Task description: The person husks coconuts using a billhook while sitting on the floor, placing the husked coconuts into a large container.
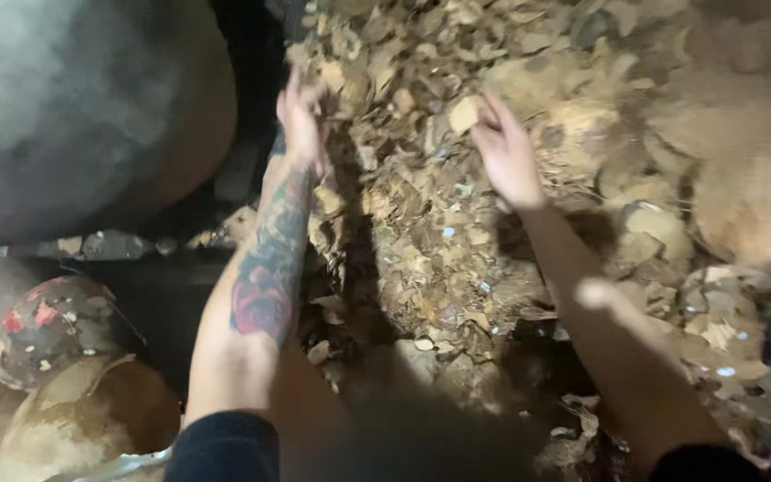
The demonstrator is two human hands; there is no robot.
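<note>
Two bare hands reach forward into a heap of dry brown leaves and scraps (457, 223) that fills the middle and right of the view. The left hand (301, 125) sits at the heap's left edge, its tattooed forearm (265, 277) running down to a dark sleeve (225, 446) at the bottom. Its fingers curl into the loose leaves, with bits of the pile pressed against the palm; the blur makes it hard to say whether anything is truly gripped, so I cannot tell if it is closed on a clump or merely cupped against it. The right hand (506, 152) lies further right and slightly lower, back of the hand up, fingers bent forward. At its fingertips is a pale tan fragment (466, 114) (a leaf or flake, too blurred to name), touching the thumb side and seemingly pinched there. The heap itself lies directly under and ahead of both hands, rising away toward the top right, where larger tan lumps (742, 178) sit.

Left of the left arm, well apart from the pile, a large grey rounded body (73, 116) fills the upper corner. Below it rest a round mottled object with red patches (46, 326) and a brownish rounded one (91, 419) just beside it.
</note>
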